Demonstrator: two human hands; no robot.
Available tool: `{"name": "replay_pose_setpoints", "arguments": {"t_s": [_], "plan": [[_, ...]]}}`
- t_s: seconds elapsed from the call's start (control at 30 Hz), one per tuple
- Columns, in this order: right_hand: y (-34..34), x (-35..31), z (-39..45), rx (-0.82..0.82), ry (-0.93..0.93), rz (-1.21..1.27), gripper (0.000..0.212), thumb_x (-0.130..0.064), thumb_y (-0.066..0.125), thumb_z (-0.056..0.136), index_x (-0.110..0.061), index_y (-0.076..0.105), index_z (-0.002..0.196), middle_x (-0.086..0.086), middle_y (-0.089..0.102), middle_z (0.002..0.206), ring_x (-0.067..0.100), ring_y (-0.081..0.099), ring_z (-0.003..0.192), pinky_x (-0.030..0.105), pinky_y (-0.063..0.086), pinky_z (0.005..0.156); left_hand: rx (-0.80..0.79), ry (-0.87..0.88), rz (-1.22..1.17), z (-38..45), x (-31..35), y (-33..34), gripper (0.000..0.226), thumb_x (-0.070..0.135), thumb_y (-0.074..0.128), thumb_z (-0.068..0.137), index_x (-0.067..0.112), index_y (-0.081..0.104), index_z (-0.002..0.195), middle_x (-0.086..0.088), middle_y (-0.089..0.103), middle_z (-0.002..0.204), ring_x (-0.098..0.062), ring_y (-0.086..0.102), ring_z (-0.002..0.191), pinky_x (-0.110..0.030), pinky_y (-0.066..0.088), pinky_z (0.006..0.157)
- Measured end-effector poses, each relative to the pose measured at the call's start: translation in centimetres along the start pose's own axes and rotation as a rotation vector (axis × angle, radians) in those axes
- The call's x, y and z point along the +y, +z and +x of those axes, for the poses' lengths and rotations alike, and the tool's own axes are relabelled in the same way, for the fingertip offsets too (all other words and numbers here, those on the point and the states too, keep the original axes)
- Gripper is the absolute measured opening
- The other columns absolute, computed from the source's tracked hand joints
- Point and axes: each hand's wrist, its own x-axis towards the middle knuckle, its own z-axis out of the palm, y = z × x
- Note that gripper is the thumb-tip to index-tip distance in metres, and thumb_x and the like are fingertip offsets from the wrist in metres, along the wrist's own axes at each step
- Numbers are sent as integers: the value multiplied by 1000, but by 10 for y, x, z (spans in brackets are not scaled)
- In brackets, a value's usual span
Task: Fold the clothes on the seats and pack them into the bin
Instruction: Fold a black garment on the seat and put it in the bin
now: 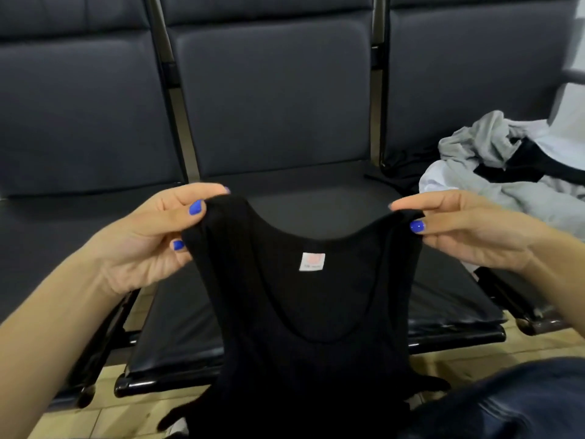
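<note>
Nearest the camera, a black tank top (304, 327) hangs in front of the middle seat (316, 198), its white label (312, 261) facing up, with the left hand (152, 239) pinching the left shoulder strap between thumb and fingers and the right hand (468, 229) pinching the right strap the same way. Farther off on the right seat lies a heap of grey, white and black clothes (506, 166), and beyond it stand the dark seat backs (272, 90).
</note>
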Motion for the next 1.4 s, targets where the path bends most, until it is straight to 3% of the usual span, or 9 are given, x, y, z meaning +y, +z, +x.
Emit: {"name": "replay_pose_setpoints", "arguments": {"t_s": [0.1,0.23,0.3,0.53,0.63,0.77,0.97,1.1,1.4], "plan": [[4,-5,0,220,-125,-473,24,0,79,65,-17,78,81,2,73,74,6,69,73,10,51,71,17,5,43,2,19,-5,42,-16,12,98,-16,28,137,-44,43,118,-46,61,91,-51,48,91],[19,-14,0,331,-274,-747,22,9,70,76,-12,75,82,-13,66,61,3,61,49,14,51,54,-55,69,441,10,29,11,46,13,90,55,15,73,97,-14,69,76,-8,59,44,-13,48,43],[24,-26,-4,273,-271,-713,13,5,74,72,-8,74,74,-4,62,57,8,50,35,19,44,38,27,108,613,8,40,24,52,26,97,34,21,76,81,-9,71,67,-5,56,39,-8,38,35],[16,-76,6,-81,-74,-505,51,-44,95,33,-8,70,60,13,47,59,8,32,33,9,29,33,150,78,918,7,86,27,70,42,97,22,20,77,85,-14,72,71,-8,58,46,-13,35,34],[18,-94,27,-12,20,-497,48,-37,95,37,-7,65,59,12,36,55,5,28,29,9,24,30,245,78,1113,21,96,25,60,45,94,34,18,77,84,-14,72,71,-6,55,47,-14,39,38],[15,-106,75,200,203,-700,8,-6,71,76,-3,65,80,3,49,40,5,40,25,12,29,27,364,31,1379,59,98,13,11,2,69,82,11,73,78,-5,69,61,-8,50,43,-14,38,37],[3,-88,171,376,414,-702,27,5,64,85,5,62,112,20,61,121,23,71,75,30,60,73,556,-255,1381,135,95,-18,17,-7,54,90,5,65,88,-15,65,70,-16,60,44,-21,48,36],[-1,-61,225,467,406,-678,48,7,63,85,7,45,130,24,36,145,27,66,68,38,57,53,702,-239,1127,189,69,-57,18,-12,45,92,-2,60,91,-24,63,90,-25,68,70,-26,58,52],[-38,1,352,808,119,-615,11,-3,59,86,2,56,95,13,58,78,33,68,83,42,57,78,888,133,1254,295,29,-154,19,-5,49,90,8,63,89,-14,66,79,-28,69,76,-42,58,78]]}}
